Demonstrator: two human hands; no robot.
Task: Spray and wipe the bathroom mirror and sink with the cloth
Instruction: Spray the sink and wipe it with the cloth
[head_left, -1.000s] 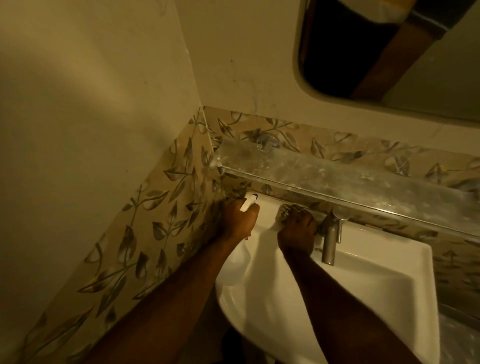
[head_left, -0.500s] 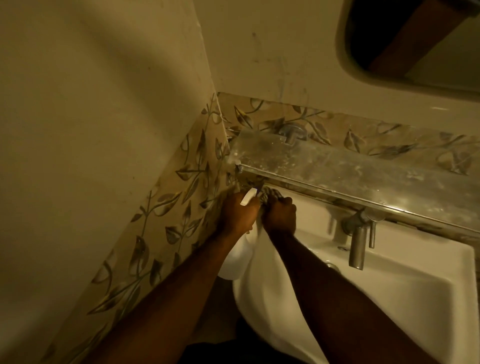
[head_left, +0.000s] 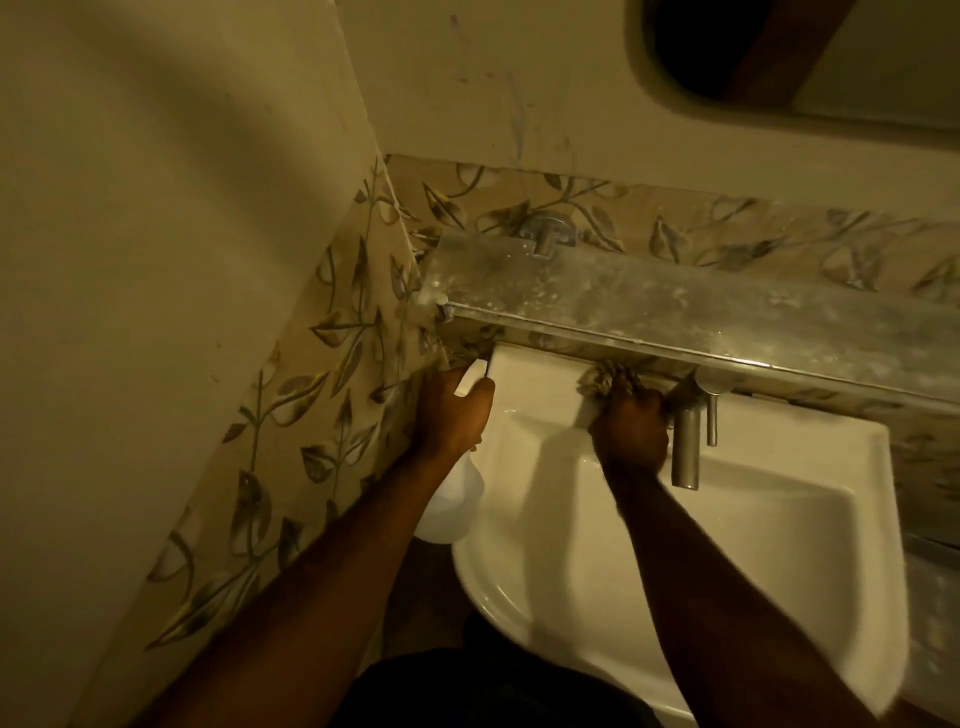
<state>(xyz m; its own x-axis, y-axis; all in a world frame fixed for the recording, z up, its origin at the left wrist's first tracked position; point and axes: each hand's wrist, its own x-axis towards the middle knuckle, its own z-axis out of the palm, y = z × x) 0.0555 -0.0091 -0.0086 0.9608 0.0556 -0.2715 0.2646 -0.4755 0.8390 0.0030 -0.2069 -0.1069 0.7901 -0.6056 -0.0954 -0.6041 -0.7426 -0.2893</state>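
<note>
The white sink (head_left: 753, 571) fills the lower right, under a glass shelf. My left hand (head_left: 454, 415) grips a white spray bottle (head_left: 451, 506) at the sink's left edge, nozzle up near the wall corner. My right hand (head_left: 631, 428) presses a bunched grey cloth (head_left: 605, 382) on the sink's back ledge, just left of the metal tap (head_left: 688, 447). The mirror (head_left: 810, 57) shows only its lower edge at the top right.
A dusty glass shelf (head_left: 675, 304) with a metal rail overhangs the sink's back ledge, close above both hands. Leaf-patterned tiles (head_left: 322, 415) line the left wall and the back wall. The plain wall corner stands just left of the bottle.
My right hand with the cloth slid left to the bottle, then back right along the ledge to beside the tap. The left hand kept the bottle in place.
</note>
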